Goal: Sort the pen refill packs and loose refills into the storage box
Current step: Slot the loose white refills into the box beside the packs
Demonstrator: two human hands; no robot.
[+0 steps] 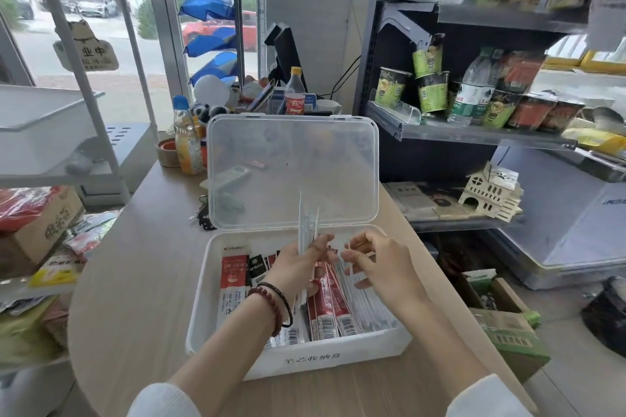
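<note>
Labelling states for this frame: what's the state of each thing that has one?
storage box, open
lid, raised upright
loose refills, bundle held upright in left hand
right hand, fingers curled over box, grasp unclear
refill packs, lying in box
cola bottle, capped, upright

The storage box (379, 349) is seen as white, faintly translucent plastic with a smooth, matt wall, and its raised lid (291, 162) as clear, glossy plastic. Inside the box, the refill packs (233, 278) are wrapped in shiny printed film, and the loose refills (369, 308) are shown as thin white plastic tubes. Under the box, the table (135, 281) is finished in pale, matt wood grain. Right of the box, a shelf (474, 135) of grey painted metal is seen; left of it, a carton (44, 227) of dull brown cardboard.
</note>
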